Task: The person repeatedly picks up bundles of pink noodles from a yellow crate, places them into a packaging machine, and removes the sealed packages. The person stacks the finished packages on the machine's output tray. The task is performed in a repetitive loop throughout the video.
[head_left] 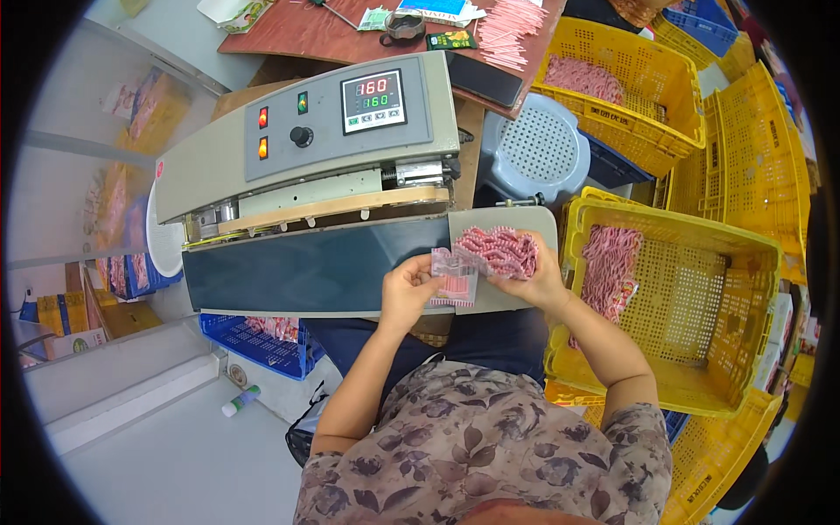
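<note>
My left hand (408, 292) pinches the left edge of a small clear plastic packet (454, 288) with pink stripes. My right hand (540, 278) wraps round a thick bunch of pink-and-white striped packets (497, 251), its thumb near the single packet. The bunch lies fanned and wavy, so its separate packets are hard to make out. Both hands are over the grey end plate (516, 302) of a band sealing machine (306, 149). The machine has a dark blue front panel, lit switches, a black knob and a digital display.
At my right stands a yellow crate (744, 324) with pink packets (608, 262) along its left side. Behind it are another yellow crate (647, 131) and a blue-grey stool (538, 144). A reddish table (297, 35) holds a phone (484, 79) and pink sticks (512, 31). A blue crate (254, 346) sits lower left.
</note>
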Action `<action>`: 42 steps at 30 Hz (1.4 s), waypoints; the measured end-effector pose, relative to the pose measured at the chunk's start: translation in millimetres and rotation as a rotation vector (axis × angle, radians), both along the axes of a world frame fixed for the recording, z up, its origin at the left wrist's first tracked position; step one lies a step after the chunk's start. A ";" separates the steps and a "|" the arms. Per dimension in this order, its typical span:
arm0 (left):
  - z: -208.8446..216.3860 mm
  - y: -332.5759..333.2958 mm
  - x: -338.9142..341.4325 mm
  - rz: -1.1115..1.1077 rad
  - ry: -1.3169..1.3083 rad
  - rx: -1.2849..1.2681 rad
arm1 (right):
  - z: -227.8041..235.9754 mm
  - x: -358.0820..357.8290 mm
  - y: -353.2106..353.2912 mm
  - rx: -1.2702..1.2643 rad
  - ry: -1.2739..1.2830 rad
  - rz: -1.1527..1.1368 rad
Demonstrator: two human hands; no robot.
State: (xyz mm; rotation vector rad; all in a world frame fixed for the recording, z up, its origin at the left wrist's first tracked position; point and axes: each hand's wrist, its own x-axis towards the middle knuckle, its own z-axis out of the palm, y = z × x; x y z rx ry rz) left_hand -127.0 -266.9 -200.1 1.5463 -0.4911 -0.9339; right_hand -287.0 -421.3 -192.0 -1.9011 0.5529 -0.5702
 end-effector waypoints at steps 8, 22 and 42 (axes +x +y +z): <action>14.4 -16.4 2.8 -0.048 -0.110 0.146 | 16.6 7.0 -2.8 0.366 -0.082 -0.073; 20.0 -35.5 57.6 0.262 0.287 0.100 | 42.9 20.0 -41.8 0.827 0.022 -0.019; 15.1 -10.5 55.1 0.467 0.171 -0.055 | 38.4 44.6 -47.9 0.996 0.096 0.034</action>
